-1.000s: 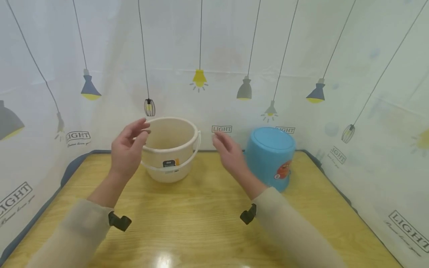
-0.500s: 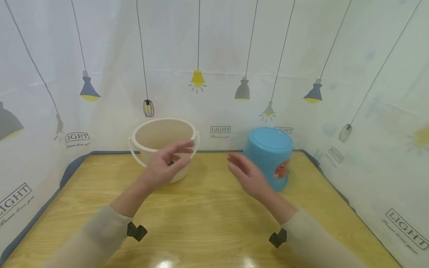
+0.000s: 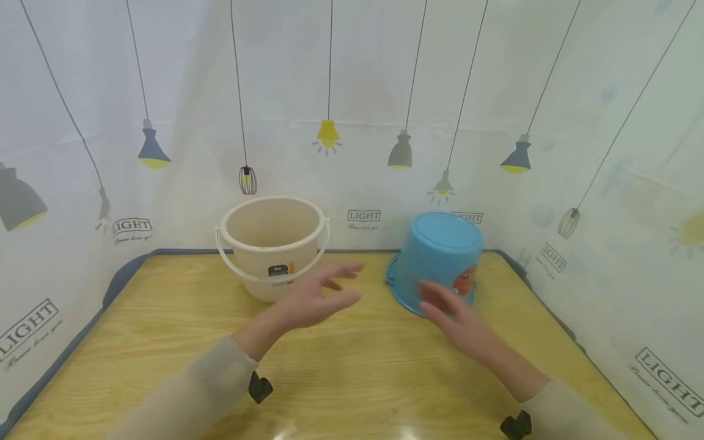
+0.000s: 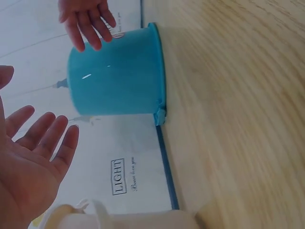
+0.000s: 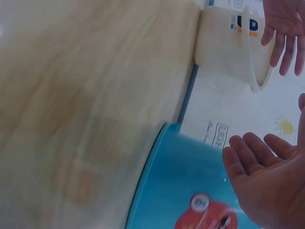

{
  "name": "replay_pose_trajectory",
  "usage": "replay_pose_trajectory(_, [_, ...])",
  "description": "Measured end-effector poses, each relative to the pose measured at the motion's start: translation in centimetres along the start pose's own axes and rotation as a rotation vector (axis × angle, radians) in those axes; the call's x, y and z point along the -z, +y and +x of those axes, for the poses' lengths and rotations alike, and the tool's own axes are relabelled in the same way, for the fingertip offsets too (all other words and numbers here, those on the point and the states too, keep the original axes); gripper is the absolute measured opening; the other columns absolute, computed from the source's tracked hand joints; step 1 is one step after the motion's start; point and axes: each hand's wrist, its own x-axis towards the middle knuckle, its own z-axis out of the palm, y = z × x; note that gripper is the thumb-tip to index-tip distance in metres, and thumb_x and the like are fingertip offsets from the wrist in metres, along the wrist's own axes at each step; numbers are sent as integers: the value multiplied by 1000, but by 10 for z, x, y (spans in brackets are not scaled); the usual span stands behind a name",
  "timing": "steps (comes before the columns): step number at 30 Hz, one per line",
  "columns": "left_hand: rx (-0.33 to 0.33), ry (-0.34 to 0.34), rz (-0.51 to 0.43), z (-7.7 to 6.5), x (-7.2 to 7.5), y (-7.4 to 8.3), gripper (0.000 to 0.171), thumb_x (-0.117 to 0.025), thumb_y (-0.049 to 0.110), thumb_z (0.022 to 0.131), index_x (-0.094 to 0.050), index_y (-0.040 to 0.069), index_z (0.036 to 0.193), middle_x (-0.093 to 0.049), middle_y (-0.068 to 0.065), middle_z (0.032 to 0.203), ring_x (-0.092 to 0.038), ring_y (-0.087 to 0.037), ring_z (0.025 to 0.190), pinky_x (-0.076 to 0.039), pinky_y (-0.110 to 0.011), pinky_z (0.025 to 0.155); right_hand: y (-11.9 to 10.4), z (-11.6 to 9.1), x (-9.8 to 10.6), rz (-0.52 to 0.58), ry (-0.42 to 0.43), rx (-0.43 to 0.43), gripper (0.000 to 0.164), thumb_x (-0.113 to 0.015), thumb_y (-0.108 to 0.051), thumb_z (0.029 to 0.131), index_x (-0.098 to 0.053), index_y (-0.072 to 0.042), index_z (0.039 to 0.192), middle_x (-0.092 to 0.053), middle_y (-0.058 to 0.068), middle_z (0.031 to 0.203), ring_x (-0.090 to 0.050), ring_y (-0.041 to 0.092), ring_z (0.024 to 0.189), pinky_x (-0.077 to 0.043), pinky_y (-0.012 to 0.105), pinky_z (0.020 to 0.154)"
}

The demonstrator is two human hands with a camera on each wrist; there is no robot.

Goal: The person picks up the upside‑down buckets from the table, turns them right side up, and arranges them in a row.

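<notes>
A blue bucket [image 3: 440, 256] stands upside down on the wooden table at the back right, its base upward and a red sticker on its side. To its left a cream bucket [image 3: 275, 256] stands upright, its white handle hanging down in front. My left hand [image 3: 316, 299] is in the air before the cream bucket's right side, fingers loosely extended, palm toward the blue bucket. In front of the blue bucket my right hand [image 3: 459, 321] hovers with relaxed fingers, overlapping it in the head view. Both hands hold nothing; the left wrist view shows the left palm [image 4: 28, 171] bare.
The wooden table [image 3: 352, 379] reaches to a white curtain [image 3: 363, 79] at the back, printed with hanging lamps and words. A dark blue edge [image 3: 352, 250] runs along the table's back and sides.
My left hand has moved right and down from the cream bucket's left rim, across its front. My right hand has shifted right and toward me, in front of the blue bucket. Both buckets stay put.
</notes>
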Motion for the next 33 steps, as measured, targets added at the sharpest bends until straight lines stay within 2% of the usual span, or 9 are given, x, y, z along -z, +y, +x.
replay_pose_trajectory(4, [21, -54, 45, 10, -14, -10, 62, -71, 33, 106, -54, 12, 161, -57, -8, 165, -60, -30, 145, -57, -49, 115, 15, -12, 21, -54, -14, -84, 55, -59, -36, 115, -50, -11, 163, -61, 17, 161, -62, 40, 144, -58, 44, 112])
replay_pose_trajectory(8, [56, -128, 69, 17, -26, -20, 69, -70, 42, 106, -49, 13, 165, -53, -9, 168, -56, -32, 149, -53, -53, 119, 38, -19, 43, -106, -22, -116, 55, -59, -36, 115, -50, -11, 163, -59, 17, 163, -62, 41, 143, -59, 41, 112])
replay_pose_trajectory(12, [105, -221, 125, 22, -35, -28, 77, -68, 53, 105, -45, 18, 169, -46, -6, 174, -45, -32, 159, -40, -57, 131, 65, -23, 64, -162, -19, -130, 58, -58, -37, 116, -48, -4, 163, -58, 24, 161, -62, 46, 142, -60, 51, 112])
replay_pose_trajectory(15, [116, -265, 166, 28, -40, -34, 79, -67, 54, 105, -42, 18, 170, -43, -7, 176, -38, -33, 164, -31, -57, 136, 87, -22, 79, -189, -28, -165, 64, -58, -40, 115, -44, 0, 164, -55, 29, 161, -60, 50, 142, -58, 60, 112])
replay_pose_trajectory(20, [161, -258, 177, 40, -47, -46, 78, -67, 50, 106, -41, 13, 170, -42, -11, 176, -36, -34, 165, -29, -57, 137, 112, -15, 97, -199, -75, -216, 69, -64, -37, 113, -41, 3, 165, -49, 35, 163, -55, 57, 144, -56, 67, 112])
replay_pose_trajectory(24, [210, -249, 179, 53, -55, -60, 83, -68, 55, 105, -41, 12, 170, -44, -12, 175, -43, -35, 161, -35, -57, 134, 121, -6, 103, -217, -123, -257, 76, -68, -41, 109, -40, 1, 166, -44, 37, 166, -49, 61, 147, -52, 72, 113])
replay_pose_trajectory(28, [257, -259, 225, 67, -66, -74, 88, -68, 64, 102, -41, 18, 171, -44, -14, 174, -48, -36, 157, -42, -59, 129, 136, 4, 104, -228, -169, -220, 83, -72, -47, 106, -40, -3, 167, -38, 36, 170, -42, 66, 149, -42, 81, 116])
replay_pose_trajectory(30, [290, -262, 250, 73, -70, -80, 88, -69, 66, 100, -40, 23, 172, -41, -14, 175, -45, -37, 159, -40, -62, 129, 144, 9, 103, -248, -182, -184, 85, -74, -48, 104, -40, -6, 168, -38, 35, 170, -42, 66, 148, -41, 83, 115])
replay_pose_trajectory(33, [337, -255, 302, 83, -77, -89, 88, -70, 68, 98, -41, 29, 171, -36, -14, 178, -36, -41, 163, -33, -67, 132, 150, 18, 100, -251, -198, -189, 93, -80, -52, 98, -39, -7, 169, -37, 35, 170, -38, 67, 150, -36, 85, 116])
